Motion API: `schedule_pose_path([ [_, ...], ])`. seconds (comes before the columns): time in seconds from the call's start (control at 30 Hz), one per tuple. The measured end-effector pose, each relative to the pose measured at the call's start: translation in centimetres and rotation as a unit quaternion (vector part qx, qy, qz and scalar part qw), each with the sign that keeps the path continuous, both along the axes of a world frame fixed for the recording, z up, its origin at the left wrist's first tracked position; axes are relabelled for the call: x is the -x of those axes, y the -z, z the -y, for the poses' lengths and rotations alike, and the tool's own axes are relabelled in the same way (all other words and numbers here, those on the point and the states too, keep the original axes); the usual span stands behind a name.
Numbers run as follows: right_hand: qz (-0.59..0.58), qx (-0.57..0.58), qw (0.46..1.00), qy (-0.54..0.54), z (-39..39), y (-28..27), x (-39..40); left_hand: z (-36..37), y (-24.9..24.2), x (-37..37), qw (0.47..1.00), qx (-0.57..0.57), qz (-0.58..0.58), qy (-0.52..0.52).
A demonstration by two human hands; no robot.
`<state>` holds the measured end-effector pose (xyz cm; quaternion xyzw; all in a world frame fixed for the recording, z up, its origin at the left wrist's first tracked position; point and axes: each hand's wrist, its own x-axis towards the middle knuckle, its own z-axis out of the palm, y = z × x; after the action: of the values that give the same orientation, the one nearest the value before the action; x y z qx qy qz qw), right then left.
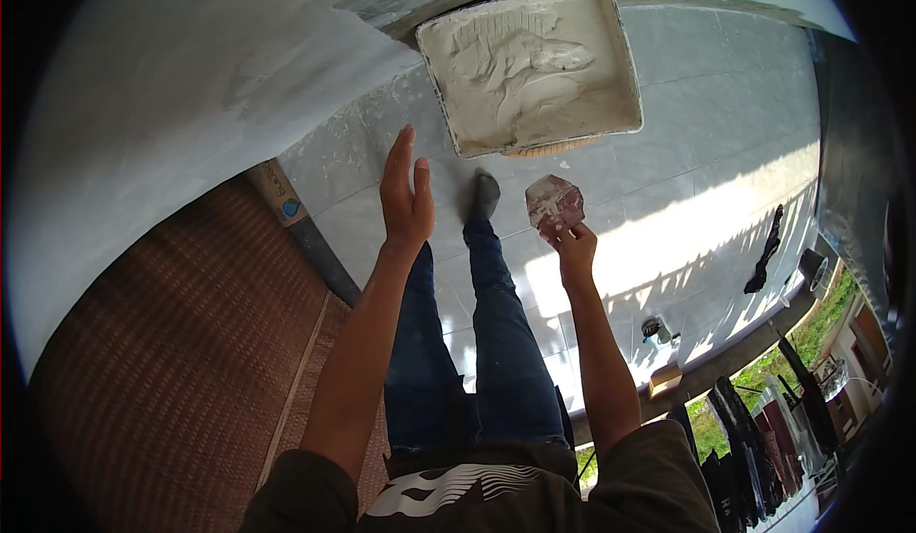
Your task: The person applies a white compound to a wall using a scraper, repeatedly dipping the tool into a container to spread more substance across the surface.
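Observation:
My left hand [407,194] is held out with its fingers stretched and holds nothing. It is to the left of and below a rectangular tub [636,104] filled with wet, pale grey plaster-like paste [520,75], whose surface is ridged and smeared. Pinched in my right hand [576,250] is a flat, many-sided reddish-brown piece [554,204] with whitish paste smeared over it. The fingers grip its lower edge. A gap separates this piece from the tub.
Grey floor tiles [687,56] lie under the tub, with a sunlit strip on the right. A pale wall [172,104] curves along the left, beside a brown woven mat [191,342]. A dark cloth-like strip [765,251] and a small object [656,331] lie on the floor.

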<state>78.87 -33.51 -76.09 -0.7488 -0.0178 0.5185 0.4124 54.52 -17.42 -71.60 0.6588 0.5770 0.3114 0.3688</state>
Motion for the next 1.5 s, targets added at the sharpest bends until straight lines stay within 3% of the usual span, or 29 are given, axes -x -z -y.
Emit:
schedule_pose_path([
  [0.07,-0.037,-0.088,0.995,-0.009,-4.6,-4.0,1.5,-0.4,0.1,0.2,1.000,-0.006,0.006,-0.012],
  [0.2,-0.051,-0.166,0.984,-0.041,-13.8,-2.6,2.4,-1.1,0.4,0.7,1.000,0.007,0.004,-0.026],
  [0.37,0.007,-0.176,0.984,-0.004,-22.6,5.6,3.1,-1.5,0.7,0.7,1.000,-0.003,0.012,-0.013],
  [0.43,0.231,-0.083,0.968,-0.059,-24.3,8.6,3.4,-1.6,0.8,0.9,1.000,-0.007,0.019,-0.019],
  [0.6,0.332,-0.022,0.941,-0.067,-24.9,6.6,5.0,-1.5,1.3,2.2,1.000,0.000,0.022,-0.020],
  [0.7,0.325,-0.021,0.945,-0.035,-25.3,9.3,5.2,-1.5,1.3,3.0,1.000,0.013,0.009,-0.016],
  [0.77,0.250,-0.038,0.965,0.067,-26.3,11.8,5.4,-1.5,1.2,3.5,0.999,0.020,0.020,-0.025],
  [0.87,0.264,-0.070,0.958,0.086,-28.7,13.3,6.3,-1.6,1.4,4.4,1.000,0.009,0.004,-0.021],
  [0.97,0.242,-0.041,0.966,0.078,-31.0,8.2,8.0,-2.0,1.6,5.1,1.000,0.001,-0.007,-0.020],
  [1.0,0.154,-0.079,0.977,0.127,-31.8,8.1,8.3,-2.1,1.6,5.2,1.000,0.003,-0.006,-0.020],
  [1.23,-0.024,-0.160,0.957,0.242,-31.5,10.7,8.2,-2.5,1.4,4.5,1.000,0.000,0.004,-0.027],
  [1.3,0.112,-0.178,0.968,0.134,-30.8,13.3,6.4,-2.2,1.4,4.4,1.000,0.007,0.004,-0.025],
  [1.33,0.112,-0.179,0.968,0.135,-30.3,11.7,6.0,-2.3,1.4,4.3,1.000,0.003,0.003,-0.022],
  [1.4,0.367,-0.097,0.925,-0.005,-28.1,6.6,5.3,-2.1,1.3,4.1,1.000,0.001,0.003,-0.020],
  [1.5,0.422,-0.087,0.902,-0.019,-26.2,5.8,3.5,-2.1,1.3,3.6,1.000,0.018,0.007,-0.024],
])
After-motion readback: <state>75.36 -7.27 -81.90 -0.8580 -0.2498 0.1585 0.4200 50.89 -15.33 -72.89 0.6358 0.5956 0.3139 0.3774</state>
